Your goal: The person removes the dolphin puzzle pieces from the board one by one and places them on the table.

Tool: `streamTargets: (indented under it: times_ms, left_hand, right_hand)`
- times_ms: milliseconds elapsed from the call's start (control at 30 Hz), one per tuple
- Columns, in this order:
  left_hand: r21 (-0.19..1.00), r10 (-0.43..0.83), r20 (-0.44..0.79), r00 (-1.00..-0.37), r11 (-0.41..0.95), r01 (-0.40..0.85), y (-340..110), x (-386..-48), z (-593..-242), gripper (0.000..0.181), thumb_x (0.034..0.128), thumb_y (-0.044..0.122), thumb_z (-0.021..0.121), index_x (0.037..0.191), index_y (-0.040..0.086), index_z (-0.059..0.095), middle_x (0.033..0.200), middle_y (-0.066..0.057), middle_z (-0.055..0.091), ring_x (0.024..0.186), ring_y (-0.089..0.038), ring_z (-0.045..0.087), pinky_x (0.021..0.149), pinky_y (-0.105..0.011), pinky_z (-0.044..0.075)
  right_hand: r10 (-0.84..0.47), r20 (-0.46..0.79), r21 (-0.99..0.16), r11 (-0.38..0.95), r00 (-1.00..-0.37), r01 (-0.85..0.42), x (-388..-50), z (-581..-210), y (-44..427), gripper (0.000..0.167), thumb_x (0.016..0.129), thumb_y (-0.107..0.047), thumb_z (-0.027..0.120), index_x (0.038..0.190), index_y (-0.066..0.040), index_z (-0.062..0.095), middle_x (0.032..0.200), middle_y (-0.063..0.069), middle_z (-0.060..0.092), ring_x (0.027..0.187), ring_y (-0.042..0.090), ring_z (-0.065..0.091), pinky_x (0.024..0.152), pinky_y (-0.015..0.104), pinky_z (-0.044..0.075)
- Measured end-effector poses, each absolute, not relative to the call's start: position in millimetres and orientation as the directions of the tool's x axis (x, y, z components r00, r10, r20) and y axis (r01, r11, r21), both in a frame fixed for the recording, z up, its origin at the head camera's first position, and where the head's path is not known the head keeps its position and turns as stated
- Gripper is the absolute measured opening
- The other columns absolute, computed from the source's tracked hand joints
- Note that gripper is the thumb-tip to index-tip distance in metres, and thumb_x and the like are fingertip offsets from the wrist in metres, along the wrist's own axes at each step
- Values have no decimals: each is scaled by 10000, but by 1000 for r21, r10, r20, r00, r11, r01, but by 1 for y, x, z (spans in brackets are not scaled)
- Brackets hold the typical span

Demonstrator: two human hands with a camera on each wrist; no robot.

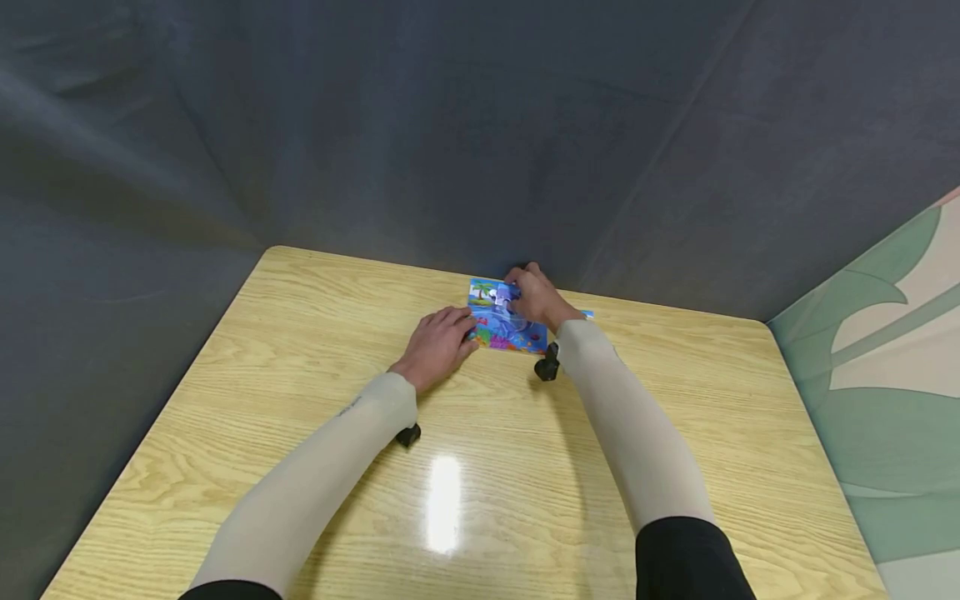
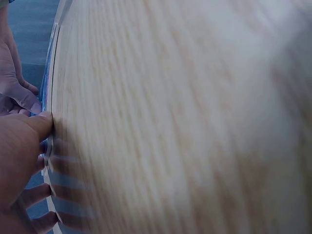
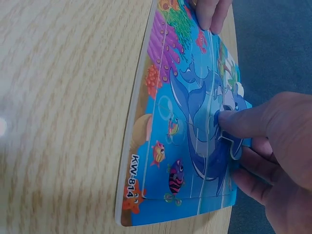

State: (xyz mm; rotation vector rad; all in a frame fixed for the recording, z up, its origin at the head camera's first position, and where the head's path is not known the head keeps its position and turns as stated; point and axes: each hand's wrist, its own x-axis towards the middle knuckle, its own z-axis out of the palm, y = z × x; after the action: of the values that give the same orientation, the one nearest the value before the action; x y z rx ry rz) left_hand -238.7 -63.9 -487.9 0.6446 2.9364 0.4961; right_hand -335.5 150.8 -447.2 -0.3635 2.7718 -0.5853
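A dolphin jigsaw puzzle [image 3: 168, 105] in a flat board lies near the table's far edge, printed with coral, fish and a palm tree. At its left end my left hand [image 1: 438, 343] rests, fingertips [image 3: 207, 14] touching the picture and thumb [image 2: 45, 122] at the near edge. Over the upper right part, my right hand [image 1: 536, 297] pinches a puzzle piece [image 3: 234, 129] with a dolphin's head between thumb and fingers. That piece is tilted and stands partly above the board. The right hand hides the puzzle's upper right corner in the head view.
A small blue item [image 1: 588, 314] lies right of the puzzle, mostly behind my right wrist. The wooden table [image 1: 300, 350] ends just beyond the puzzle at a dark cloth [image 1: 450, 150]. A green patterned surface [image 1: 892, 400] stands at the right.
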Motion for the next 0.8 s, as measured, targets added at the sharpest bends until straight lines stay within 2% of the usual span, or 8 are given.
streamTargets:
  times_ms: [200, 500, 700, 800]
  left_hand:
    - [332, 422, -15, -907, 857, 394, -63, -238, -488, 514, 1132, 405, 519, 1588, 169, 519, 1721, -49, 396, 1621, -299, 339, 1338, -555, 297]
    - [334, 420, -1, -908, 856, 396, -64, -239, -490, 505, 1129, 408, 526, 1575, 171, 535, 1722, -45, 396, 1617, -295, 346, 1331, -557, 309]
    - [336, 425, -8, -905, 854, 398, -63, -239, -489, 506, 1131, 407, 521, 1579, 172, 530, 1723, -42, 392, 1620, -296, 340, 1334, -554, 303]
    - [338, 430, -8, -903, 851, 402, -62, -239, -489, 507, 1131, 405, 522, 1581, 170, 528, 1726, -44, 389, 1620, -295, 339, 1335, -555, 300]
  right_hand:
    - [-298, -224, -450, 876, -928, -172, -333, -447, 151, 431, 1054, -102, 656, 1471, -75, 550, 1491, 223, 375, 1180, 345, 529, 973, 477, 510]
    - [-329, -150, -417, 876, -932, -242, -332, -453, 152, 407, 1052, -104, 665, 1444, -70, 559, 1438, 173, 500, 1314, 351, 548, 1122, 513, 518]
    - [-354, -114, -389, 876, -928, -286, -329, -457, 155, 369, 1063, -75, 616, 1430, -35, 613, 1401, 198, 572, 1318, 382, 591, 1112, 532, 529]
    - [-374, -107, -380, 872, -921, -310, -327, -459, 155, 357, 1087, -102, 586, 1432, -17, 623, 1363, 216, 602, 1266, 380, 625, 1079, 533, 540]
